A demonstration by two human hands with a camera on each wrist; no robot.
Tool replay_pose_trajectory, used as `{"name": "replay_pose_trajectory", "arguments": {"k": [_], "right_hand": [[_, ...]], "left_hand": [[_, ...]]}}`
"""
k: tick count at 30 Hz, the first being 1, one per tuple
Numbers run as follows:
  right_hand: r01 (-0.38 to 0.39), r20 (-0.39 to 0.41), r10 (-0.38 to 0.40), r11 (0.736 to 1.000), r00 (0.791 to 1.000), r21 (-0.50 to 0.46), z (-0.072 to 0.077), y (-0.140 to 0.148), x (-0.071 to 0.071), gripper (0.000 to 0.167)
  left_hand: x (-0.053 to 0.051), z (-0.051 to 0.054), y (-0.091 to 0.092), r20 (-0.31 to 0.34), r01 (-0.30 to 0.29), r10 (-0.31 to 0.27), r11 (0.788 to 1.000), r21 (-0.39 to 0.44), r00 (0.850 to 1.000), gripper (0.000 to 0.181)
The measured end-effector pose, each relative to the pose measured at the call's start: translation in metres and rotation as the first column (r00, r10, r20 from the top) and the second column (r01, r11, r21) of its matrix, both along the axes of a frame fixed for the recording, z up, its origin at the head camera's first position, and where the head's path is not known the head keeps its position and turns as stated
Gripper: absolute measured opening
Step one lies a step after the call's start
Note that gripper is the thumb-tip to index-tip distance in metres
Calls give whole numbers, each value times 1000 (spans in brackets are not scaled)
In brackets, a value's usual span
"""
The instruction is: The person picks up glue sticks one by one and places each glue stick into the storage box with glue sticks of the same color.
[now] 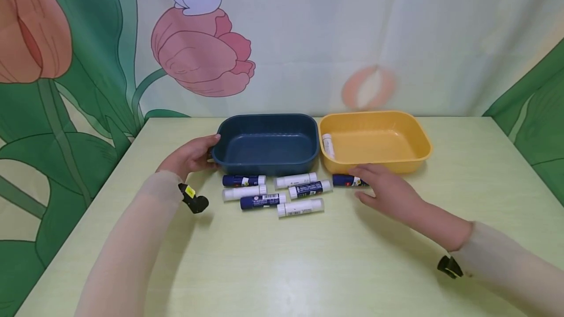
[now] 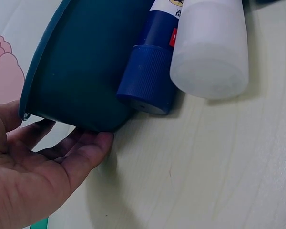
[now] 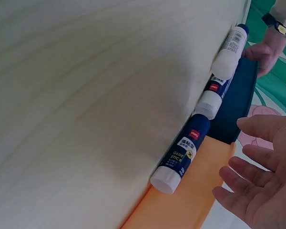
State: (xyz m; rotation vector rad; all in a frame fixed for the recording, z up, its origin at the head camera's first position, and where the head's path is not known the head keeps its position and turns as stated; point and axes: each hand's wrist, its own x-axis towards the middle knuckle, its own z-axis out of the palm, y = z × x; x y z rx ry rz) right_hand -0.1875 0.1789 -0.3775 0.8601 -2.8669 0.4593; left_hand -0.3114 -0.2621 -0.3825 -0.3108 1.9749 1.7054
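Note:
At the left end of a dark blue tray (image 1: 269, 166), my left hand (image 1: 194, 155) grips it, thumb by the rim and fingertips against the outer wall near the base. My right hand (image 1: 387, 190) hovers with fingers spread near the front of a yellow tray (image 1: 396, 166), holding nothing. A navy glue stick (image 1: 343, 180) with a white cap lies by that tray, partly hidden by the right hand in the head view. Several more glue sticks, such as a white one (image 1: 301, 207) and a navy one (image 1: 263, 201), lie in front of the blue tray.
One white glue stick (image 1: 328, 146) leans inside the yellow tray at its left wall. The trays stand side by side at the back of a pale wooden table (image 1: 282, 268). Behind them hangs a cloth (image 1: 308, 38) printed with flowers.

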Motion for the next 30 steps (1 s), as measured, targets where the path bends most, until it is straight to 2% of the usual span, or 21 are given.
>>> {"name": "replay_pose_trajectory", "arguments": {"k": [5,11,23,30], "right_hand": [[10,-2,-10,995,1000,100,-4,-5,-2,47],[32,-9,-31,985,999,171,-10,-7,-7,47],[15,-1,-16,975,1000,221,-21,-8,-21,43],[-5,-43,16,971,999,238,-26,-12,-26,32]], "left_hand": [[-1,0,0,4,-6,6,1000,5,1000,58],[-1,0,0,8,-15,14,1000,7,1000,58],[1,-2,-1,-14,9,-9,1000,21,1000,54],[2,-1,-2,-27,16,-15,999,29,1000,49]]}}
